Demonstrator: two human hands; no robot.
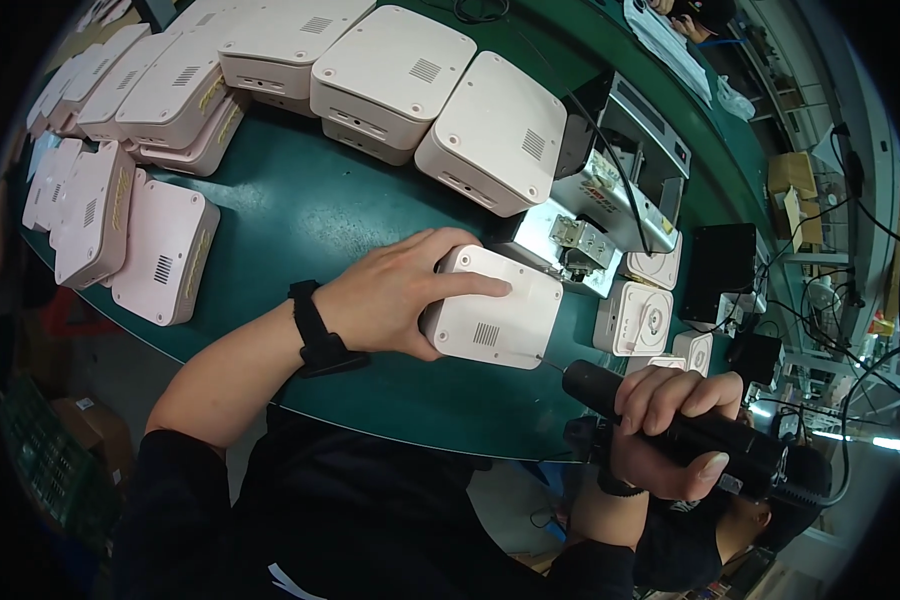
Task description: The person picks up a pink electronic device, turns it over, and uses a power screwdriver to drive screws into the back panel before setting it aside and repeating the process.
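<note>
A white square plastic housing (515,318) lies on the green table with its slotted vent and corner screw holes facing up. My left hand (410,285) grips it from the left, the index finger stretched across its top and the thumb at its near side. In my right hand (675,420) is a black electric screwdriver (592,388), fingers wrapped round its body. The thin bit points left and meets the housing at its near right corner hole. Whether a screw sits under the bit is too small to tell.
Stacked white housings (395,65) line the table's far side, with more housings (165,250) at the left. A metal machine (610,195) stands just beyond the held housing. Small white units (635,318) sit to the right. Another person (690,545) is at lower right.
</note>
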